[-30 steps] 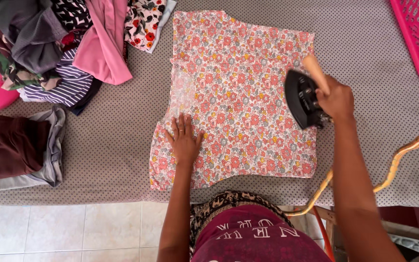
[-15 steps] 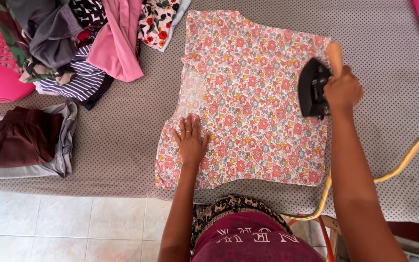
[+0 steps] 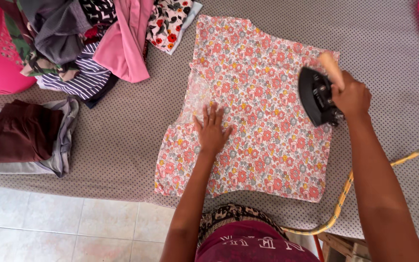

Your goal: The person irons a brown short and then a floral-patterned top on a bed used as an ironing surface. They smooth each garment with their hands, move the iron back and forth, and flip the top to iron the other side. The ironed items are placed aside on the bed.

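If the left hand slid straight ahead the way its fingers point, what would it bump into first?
The left hand lies flat on the flowery cloth, fingers pointing away from the person. It would probably just slide along that cloth to its far edge, then onto the dotted table cover. Nothing else seems in the way.

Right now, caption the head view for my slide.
Left hand flattens floral garment while right hand grips black iron.
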